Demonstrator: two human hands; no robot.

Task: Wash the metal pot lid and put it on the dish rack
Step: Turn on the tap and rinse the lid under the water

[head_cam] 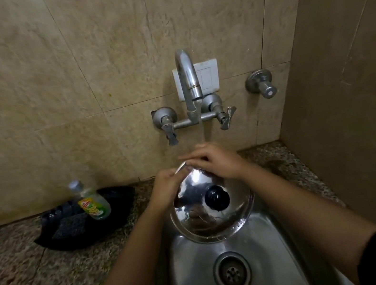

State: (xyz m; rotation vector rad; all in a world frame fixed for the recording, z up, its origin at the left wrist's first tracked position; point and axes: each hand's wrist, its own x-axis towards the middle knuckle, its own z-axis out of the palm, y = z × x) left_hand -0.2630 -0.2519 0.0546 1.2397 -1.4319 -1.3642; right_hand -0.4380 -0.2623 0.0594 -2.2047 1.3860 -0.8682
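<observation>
A shiny metal pot lid (199,218) with a black knob (216,197) is held tilted over the steel sink (271,248), its top facing me. My left hand (168,186) grips the lid's far left rim. My right hand (215,161) lies flat on the lid's far edge, fingers pointing left, right under the faucet (188,79). A thin stream of water falls from the spout onto my right hand. The dish rack is out of view.
A dish soap bottle (92,202) stands on a black tray (80,221) on the speckled counter (25,279) to the left. The sink drain (232,272) lies below the lid. Tiled walls close in behind and on the right, with a second tap (261,84).
</observation>
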